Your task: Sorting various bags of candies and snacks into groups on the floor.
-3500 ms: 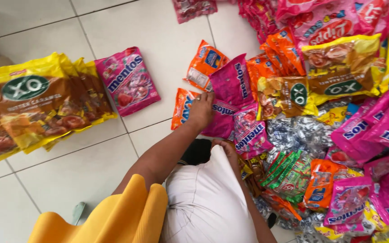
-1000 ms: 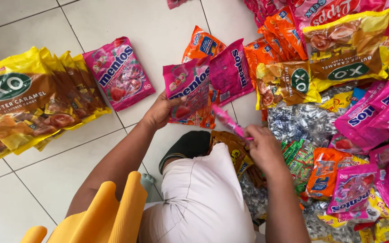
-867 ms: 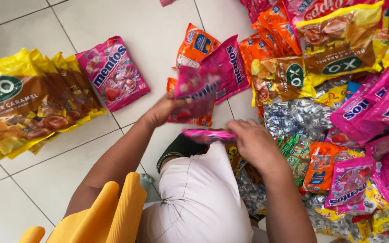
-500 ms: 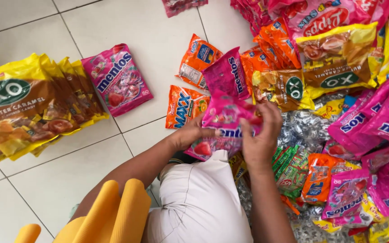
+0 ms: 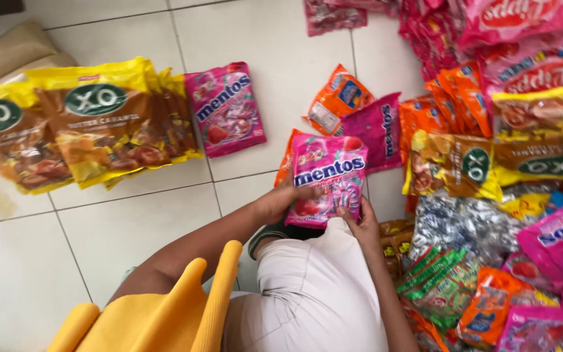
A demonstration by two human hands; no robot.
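Observation:
A pink candy bag [image 5: 328, 177] is upright in front of me, above my knee. My left hand [image 5: 281, 201] grips its lower left edge and my right hand [image 5: 358, 225] grips its lower right corner. Just behind it lie an orange bag [image 5: 335, 100] and a magenta bag [image 5: 374, 130] on the white tile floor [image 5: 118, 241]. Another pink candy bag [image 5: 225, 107] lies flat to the left, beside a row of yellow-and-brown candy bags [image 5: 83, 127].
A large heap of candy bags [image 5: 509, 163] in pink, yellow, orange, silver and green fills the right side. My knee in light trousers [image 5: 307, 300] and a yellow sleeve [image 5: 164, 313] are at the bottom. A beige sack [image 5: 14, 49] lies at the upper left.
Earlier my left hand reached into the pile. Both hands then lifted a pink bag, turned it about, and now hold it upright with its front facing me.

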